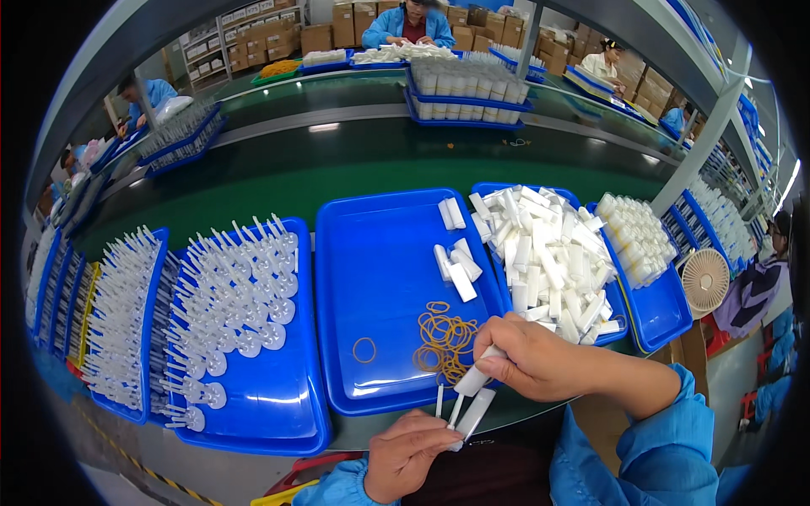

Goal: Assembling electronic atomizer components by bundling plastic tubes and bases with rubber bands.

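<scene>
Near the front edge of the middle blue tray [333, 295], my left hand [411, 451] pinches stemmed plastic parts, their thin white stems [440, 401] pointing up. A white plastic tube [477, 413] stands beside those stems, just past the fingertips. My right hand [540, 361] is closed around another white plastic tube [471, 382], tilted, its lower end at the top of one stem. My left fingers hide the bases of the held parts. Tan rubber bands [447, 333] lie piled in the tray just beyond my hands, with a single rubber band [364, 339] farther left.
Loose white tubes [460, 270] sit at the middle tray's right side. A heaped tray of white tubes [540, 253] stands to its right, then clear cups [637, 240] and a small fan [705, 280]. Stemmed parts [228, 295] fill trays leftward. Co-workers sit across the green conveyor [337, 156].
</scene>
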